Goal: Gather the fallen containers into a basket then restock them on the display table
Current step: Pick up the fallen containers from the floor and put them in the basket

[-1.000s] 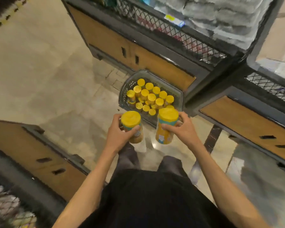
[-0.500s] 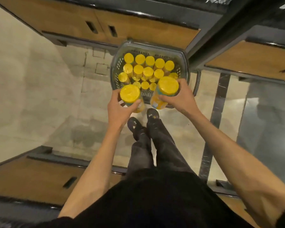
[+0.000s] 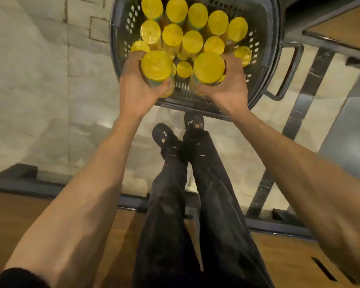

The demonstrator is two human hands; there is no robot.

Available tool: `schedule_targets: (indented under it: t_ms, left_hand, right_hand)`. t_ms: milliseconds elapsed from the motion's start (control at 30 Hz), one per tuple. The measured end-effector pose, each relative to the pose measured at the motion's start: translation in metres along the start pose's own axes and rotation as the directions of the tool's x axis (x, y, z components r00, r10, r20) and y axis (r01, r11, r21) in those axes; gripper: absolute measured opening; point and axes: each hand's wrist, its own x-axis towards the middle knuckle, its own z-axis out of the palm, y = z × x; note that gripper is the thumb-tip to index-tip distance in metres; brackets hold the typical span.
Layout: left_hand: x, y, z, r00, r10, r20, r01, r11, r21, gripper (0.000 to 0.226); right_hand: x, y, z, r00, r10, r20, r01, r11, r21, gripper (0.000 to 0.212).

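Left hand (image 3: 136, 88) grips the left container (image 3: 156, 65) upright by its body, yellow lid uppermost, over the near end of the grey basket (image 3: 121, 36). Between and beyond both hands, the stocked containers (image 3: 192, 41) stand upright and packed close inside the basket, which sits on the tiled floor (image 3: 40, 80). Right hand (image 3: 228, 90) grips the right container (image 3: 209, 67) likewise, near the left one but apart. Whether either container touches the basket bottom cannot be told.

A basket (image 3: 264, 80) sits on the floor (image 3: 40, 90), filled with upright jars (image 3: 192, 41). The left hand (image 3: 133, 90) and right hand (image 3: 229, 90) each hold a jar side by side above its near edge. Two shoes (image 3: 163, 134) stand just on the near side of the basket.
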Motion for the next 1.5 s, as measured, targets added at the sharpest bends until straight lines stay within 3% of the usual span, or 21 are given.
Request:
schedule_targets:
  t_ms: [300, 533, 767, 1233, 1500]
  left_hand:
    - [0.059, -0.063, 0.068, 0.999, -0.009, 0.050, 0.007, 0.999, 0.038, 0.066]
    - [0.095, -0.097, 0.099, 0.993, -0.061, 0.098, 0.041, 0.982, 0.187, 0.074]
    - [0.116, -0.117, 0.115, 0.995, -0.025, 0.100, -0.007, 0.951, 0.309, 0.070]
    - [0.131, -0.128, 0.136, 0.992, -0.001, 0.125, -0.040, 0.944, 0.328, 0.072]
    - [0.121, -0.112, 0.123, 0.985, -0.040, 0.166, -0.027, 0.923, 0.383, 0.078]
  right_hand:
    - [0.071, 0.071, 0.074, 1.000, -0.015, -0.025, 0.014, 1.000, -0.017, 0.084]
    - [0.088, 0.101, 0.124, 0.984, -0.063, -0.169, 0.066, 0.998, 0.010, 0.070]
    - [0.103, 0.113, 0.162, 0.962, -0.061, -0.266, 0.075, 0.996, 0.042, 0.069]
    - [0.110, 0.116, 0.188, 0.966, -0.004, -0.260, 0.033, 0.994, 0.106, 0.066]
    - [0.105, 0.104, 0.165, 0.995, 0.071, -0.075, -0.071, 0.997, -0.007, 0.084]
